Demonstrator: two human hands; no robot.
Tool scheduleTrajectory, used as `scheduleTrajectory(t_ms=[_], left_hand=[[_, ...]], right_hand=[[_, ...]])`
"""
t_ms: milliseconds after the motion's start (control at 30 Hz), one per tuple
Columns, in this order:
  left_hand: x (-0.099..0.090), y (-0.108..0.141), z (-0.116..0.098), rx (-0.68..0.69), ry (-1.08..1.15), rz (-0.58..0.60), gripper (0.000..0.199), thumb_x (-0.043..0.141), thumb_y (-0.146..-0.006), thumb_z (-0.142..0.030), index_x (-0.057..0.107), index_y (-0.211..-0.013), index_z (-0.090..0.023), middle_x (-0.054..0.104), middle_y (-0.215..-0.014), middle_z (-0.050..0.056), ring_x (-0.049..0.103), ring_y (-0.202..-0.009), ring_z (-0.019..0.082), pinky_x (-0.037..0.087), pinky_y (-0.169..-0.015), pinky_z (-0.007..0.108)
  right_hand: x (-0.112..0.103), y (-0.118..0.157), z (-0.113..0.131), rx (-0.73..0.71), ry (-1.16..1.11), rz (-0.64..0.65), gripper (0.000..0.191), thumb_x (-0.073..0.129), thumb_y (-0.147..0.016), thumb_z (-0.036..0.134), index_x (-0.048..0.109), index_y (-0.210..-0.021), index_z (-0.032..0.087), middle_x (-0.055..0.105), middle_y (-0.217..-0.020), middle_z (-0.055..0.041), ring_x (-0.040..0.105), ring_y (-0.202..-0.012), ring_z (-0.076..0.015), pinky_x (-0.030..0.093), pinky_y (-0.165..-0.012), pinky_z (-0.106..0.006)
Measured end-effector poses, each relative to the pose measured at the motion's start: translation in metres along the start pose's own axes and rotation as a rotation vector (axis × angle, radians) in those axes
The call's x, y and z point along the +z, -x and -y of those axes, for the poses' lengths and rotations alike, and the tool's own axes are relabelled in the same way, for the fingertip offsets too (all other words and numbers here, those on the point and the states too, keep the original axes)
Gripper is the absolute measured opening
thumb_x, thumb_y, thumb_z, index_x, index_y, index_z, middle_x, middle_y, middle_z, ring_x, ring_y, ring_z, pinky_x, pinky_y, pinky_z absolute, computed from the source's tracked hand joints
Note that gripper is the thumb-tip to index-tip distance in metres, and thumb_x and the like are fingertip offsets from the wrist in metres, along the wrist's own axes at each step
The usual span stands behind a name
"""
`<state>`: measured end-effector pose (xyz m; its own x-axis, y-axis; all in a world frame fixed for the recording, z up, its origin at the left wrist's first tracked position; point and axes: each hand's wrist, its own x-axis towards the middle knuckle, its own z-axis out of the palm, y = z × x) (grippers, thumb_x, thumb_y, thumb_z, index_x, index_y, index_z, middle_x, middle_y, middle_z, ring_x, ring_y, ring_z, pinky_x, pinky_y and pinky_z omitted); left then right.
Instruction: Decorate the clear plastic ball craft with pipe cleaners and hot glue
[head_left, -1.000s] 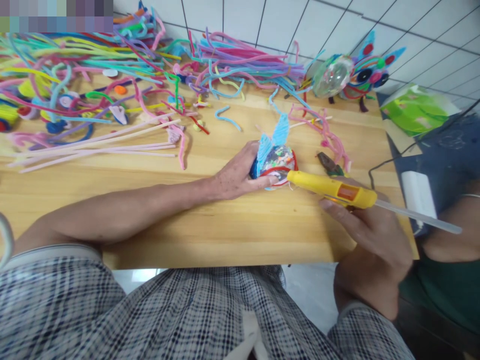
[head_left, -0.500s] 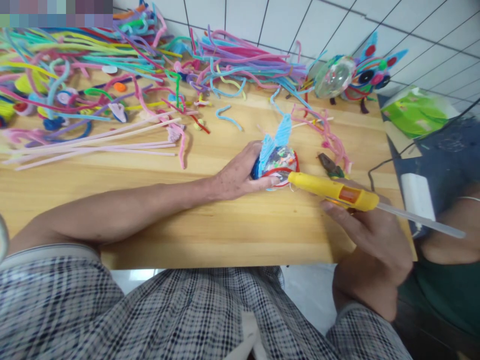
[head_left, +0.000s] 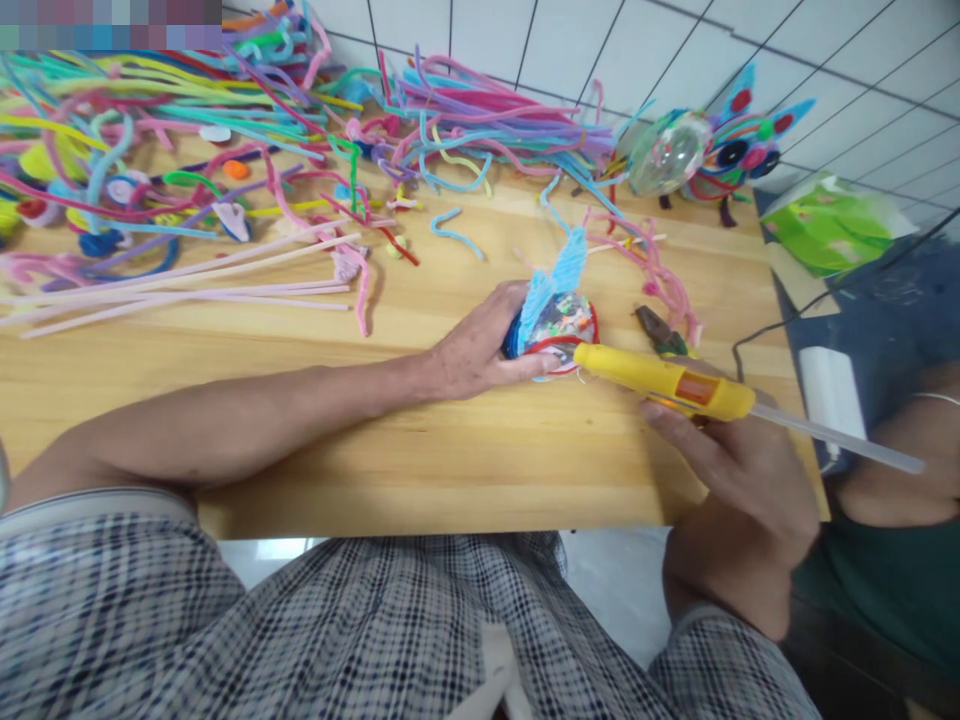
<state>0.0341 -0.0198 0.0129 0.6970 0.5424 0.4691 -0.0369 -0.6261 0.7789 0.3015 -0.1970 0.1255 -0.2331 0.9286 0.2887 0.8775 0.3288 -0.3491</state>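
My left hand point(head_left: 484, 345) is wrapped round a clear plastic craft figure point(head_left: 571, 316) with colourful bits showing inside. Two light-blue pipe-cleaner ears point(head_left: 568, 262) stand up from it, and a red pipe cleaner edges its side. In my right hand point(head_left: 739, 465) is a yellow hot glue gun point(head_left: 660, 378), with a translucent glue stick point(head_left: 840, 438) poking out of its back. The nozzle points left and meets the figure's red-edged side, close to my left thumb; whether it touches cannot be made out. Pliers point(head_left: 660, 328) lie just beyond the glue gun.
Heaps of pipe cleaners point(head_left: 502, 115) line the back and left of the wooden table point(head_left: 420, 450). A finished-looking animal figure point(head_left: 739, 150) stands at the back right beside a clear plastic piece point(head_left: 670, 152). A dark cable point(head_left: 780, 318) and white box point(head_left: 832, 395) lie right; another person sits there.
Almost nothing differs. The view has shifted very slightly, while both hands, the figure and the glue gun keep their places.
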Motion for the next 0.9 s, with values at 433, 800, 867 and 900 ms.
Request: scheduleTrajectory(t_ms=[433,800,867,900], left_hand=[[0.0013,0.0001,0.0026,-0.011,0.002,-0.005,0.074,0.07,-0.102,-0.076,0.059,-0.147,-0.018,0.07,-0.141,0.019,0.068,-0.131,0.036,0.057,-0.116,0.055],[0.0006,-0.0006,0.0014,-0.027,0.023,-0.001,0.077,0.071,-0.1,-0.078,0.059,-0.149,-0.019,0.069,-0.145,0.021,0.067,-0.135,0.038,0.055,-0.119,0.058],[0.0008,-0.0006,0.0018,-0.022,0.015,-0.002,0.077,0.071,-0.1,-0.078,0.059,-0.15,-0.02,0.069,-0.146,0.021,0.066,-0.136,0.038,0.055,-0.12,0.058],[0.0008,-0.0005,0.0019,-0.022,0.011,-0.001,0.077,0.071,-0.1,-0.078,0.058,-0.15,-0.02,0.069,-0.147,0.021,0.066,-0.136,0.038,0.055,-0.12,0.058]], right_hand=[[-0.0014,0.0024,-0.0037,0.033,-0.002,-0.007,0.018,0.065,-0.113,0.044,0.074,-0.119,0.029,0.088,-0.117,-0.0077,0.088,-0.105,-0.034,0.074,-0.097,-0.055],[-0.0028,0.0028,-0.0038,0.019,0.0,-0.019,0.014,0.068,-0.112,0.041,0.075,-0.112,0.029,0.087,-0.114,-0.007,0.087,-0.104,-0.0321,0.075,-0.094,-0.052],[-0.0047,0.0044,-0.0044,0.041,0.002,-0.026,0.015,0.068,-0.111,0.042,0.076,-0.115,0.03,0.087,-0.12,-0.0076,0.087,-0.112,-0.0336,0.073,-0.101,-0.056],[-0.0048,0.0046,-0.0046,0.043,0.0,-0.025,0.015,0.067,-0.111,0.042,0.076,-0.115,0.03,0.087,-0.121,-0.0075,0.086,-0.114,-0.0337,0.073,-0.102,-0.056]])
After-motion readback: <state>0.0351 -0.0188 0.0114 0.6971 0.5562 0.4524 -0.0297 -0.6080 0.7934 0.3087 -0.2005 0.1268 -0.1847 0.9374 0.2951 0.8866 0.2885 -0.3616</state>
